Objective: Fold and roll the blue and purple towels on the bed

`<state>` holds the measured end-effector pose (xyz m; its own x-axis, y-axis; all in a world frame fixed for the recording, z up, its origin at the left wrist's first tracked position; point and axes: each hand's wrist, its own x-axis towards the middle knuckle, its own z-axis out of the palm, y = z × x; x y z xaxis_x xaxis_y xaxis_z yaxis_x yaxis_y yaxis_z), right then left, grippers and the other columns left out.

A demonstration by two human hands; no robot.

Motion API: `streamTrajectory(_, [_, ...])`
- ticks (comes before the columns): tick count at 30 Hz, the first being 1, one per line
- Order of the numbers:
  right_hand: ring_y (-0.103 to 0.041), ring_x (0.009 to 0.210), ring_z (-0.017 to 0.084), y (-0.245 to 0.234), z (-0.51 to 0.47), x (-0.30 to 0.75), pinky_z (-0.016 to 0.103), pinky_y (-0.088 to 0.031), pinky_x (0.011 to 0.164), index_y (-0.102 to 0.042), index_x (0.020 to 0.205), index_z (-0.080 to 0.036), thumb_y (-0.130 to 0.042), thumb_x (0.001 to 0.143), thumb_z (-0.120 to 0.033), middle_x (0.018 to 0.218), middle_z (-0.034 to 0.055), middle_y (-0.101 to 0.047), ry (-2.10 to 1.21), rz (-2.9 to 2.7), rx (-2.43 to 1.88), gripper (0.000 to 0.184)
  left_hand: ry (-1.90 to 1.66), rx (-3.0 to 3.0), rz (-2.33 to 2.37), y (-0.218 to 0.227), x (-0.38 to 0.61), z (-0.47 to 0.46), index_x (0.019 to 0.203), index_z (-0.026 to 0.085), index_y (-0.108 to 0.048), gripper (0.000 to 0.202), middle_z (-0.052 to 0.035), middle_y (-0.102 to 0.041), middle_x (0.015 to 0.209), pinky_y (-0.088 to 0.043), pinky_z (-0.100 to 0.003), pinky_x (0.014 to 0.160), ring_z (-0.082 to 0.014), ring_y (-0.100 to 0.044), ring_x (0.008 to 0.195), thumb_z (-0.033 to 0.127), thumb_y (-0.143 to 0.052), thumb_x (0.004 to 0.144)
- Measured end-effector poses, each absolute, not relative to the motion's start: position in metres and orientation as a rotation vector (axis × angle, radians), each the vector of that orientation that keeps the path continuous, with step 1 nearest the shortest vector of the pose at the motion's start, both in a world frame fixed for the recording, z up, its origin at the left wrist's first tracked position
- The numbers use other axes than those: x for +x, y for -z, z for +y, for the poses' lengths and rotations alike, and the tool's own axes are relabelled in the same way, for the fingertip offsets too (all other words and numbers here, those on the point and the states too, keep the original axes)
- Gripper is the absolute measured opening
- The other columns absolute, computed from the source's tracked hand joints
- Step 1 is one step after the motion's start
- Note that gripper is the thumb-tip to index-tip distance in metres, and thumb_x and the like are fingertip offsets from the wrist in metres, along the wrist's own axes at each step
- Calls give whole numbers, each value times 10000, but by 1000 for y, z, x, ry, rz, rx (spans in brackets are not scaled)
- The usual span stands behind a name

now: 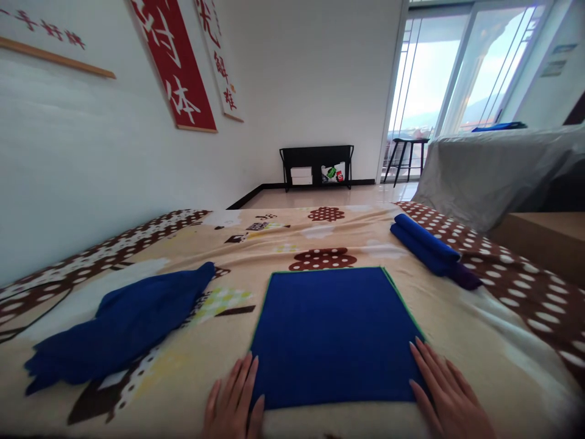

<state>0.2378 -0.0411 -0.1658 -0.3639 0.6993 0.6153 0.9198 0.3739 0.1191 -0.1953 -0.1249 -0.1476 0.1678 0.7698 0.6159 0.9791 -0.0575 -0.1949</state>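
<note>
A flat blue cloth (336,335) with a thin green edge lies spread in front of me, close to square. On its left edge rest the fingertips of my left hand (235,393), fingers stretched out. My right hand (445,387) lies along the lower right edge, its fingers also extended and thumb apart. Neither hand grips anything. Off to the left sits a crumpled blue cloth (123,323). Beyond my right hand is a rolled or folded blue cloth (423,244), with a dark purple piece (465,275) at its near end.
Everything lies on a beige patterned blanket (292,235) with brown polka-dot borders. Farther back stand a black rack (317,155) against the wall and a black stool (404,155) by the window. A plastic-covered piece of furniture (484,171) is at the right, with something blue on top.
</note>
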Motion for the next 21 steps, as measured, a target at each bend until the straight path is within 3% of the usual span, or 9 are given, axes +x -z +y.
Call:
streamTrajectory(3, [-526, 1291, 251, 169, -45, 246, 442, -284, 1114, -212, 1573, -186, -405, 939, -509, 1507, 82, -440, 661, -2146, -1386, 738, 515, -1876, -1628, 150, -200, -128, 1546, 222, -260, 649, -57, -554, 1436, -232, -398, 1151, -221, -520, 1303, 301, -456, 933])
streamTrajectory(6, [-570, 1230, 276, 170, -55, 255, 466, -321, 1072, -272, 1554, -184, -412, 932, -503, 1449, 95, -514, 666, -2083, -1367, 713, 575, -1926, -1601, 144, -210, -127, 1479, 246, -397, 542, -43, -616, 1370, -260, -387, 1142, -199, -584, 1237, 275, -461, 942])
streamTrajectory(9, [-598, 1172, 330, 161, -63, 243, 487, -377, 969, -452, 1451, -218, -517, 893, -456, 1355, 121, -594, 663, -1927, -1361, 611, 699, -1934, -1584, 113, -206, -99, 1263, 264, -608, 338, -35, -714, 1207, -295, -438, 1140, -211, -657, 1128, 277, -481, 951])
streamTrajectory(11, [-626, 1120, 318, 149, -65, 214, 453, -398, 927, -564, 1334, -238, -585, 864, -364, 1272, 111, -647, 604, -1888, -1284, 487, 713, -1974, -1680, 85, -185, -58, 1157, 225, -660, 276, -74, -699, 1229, -353, -495, 1112, -250, -631, 1180, 306, -488, 958])
streamTrajectory(13, [-646, 1094, 265, 136, -63, 171, 397, -406, 923, -610, 1267, -245, -584, 859, -266, 1236, 77, -672, 535, -1966, -1110, 410, 601, -2238, -1702, 62, -153, -2, 1248, 152, -612, 342, -129, -618, 1351, -433, -463, 1070, -257, -549, 1295, 275, -436, 982])
streamTrajectory(15, [-641, 1124, 231, 127, -57, 127, 352, -407, 934, -616, 1273, -232, -552, 879, -253, 1277, 63, -656, 512, -2034, -965, 400, 533, -2365, -1624, 53, -119, 55, 1355, 125, -526, 399, -128, -549, 1430, -440, -421, 1078, -234, -483, 1357, 239, -375, 1003])
streamTrajectory(19, [-646, 1117, 227, 127, -43, 82, 350, -419, 946, -617, 1307, -203, -446, 944, -520, 1279, 84, -656, 595, -2010, -923, 512, 435, -2448, -1550, 63, -79, 122, 1420, 88, -442, 433, -178, -509, 1453, -456, -470, 1056, -261, -477, 1356, 215, -335, 1020])
streamTrajectory(21, [-660, 1072, 208, 133, -38, 88, 338, -434, 924, -641, 1284, -210, -403, 957, -557, 1222, 66, -689, 709, -2054, -886, 533, 396, -2465, -1531, 66, -76, 119, 1431, 92, -429, 444, -189, -459, 1489, -437, -505, 1073, -276, -440, 1384, 244, -315, 1029])
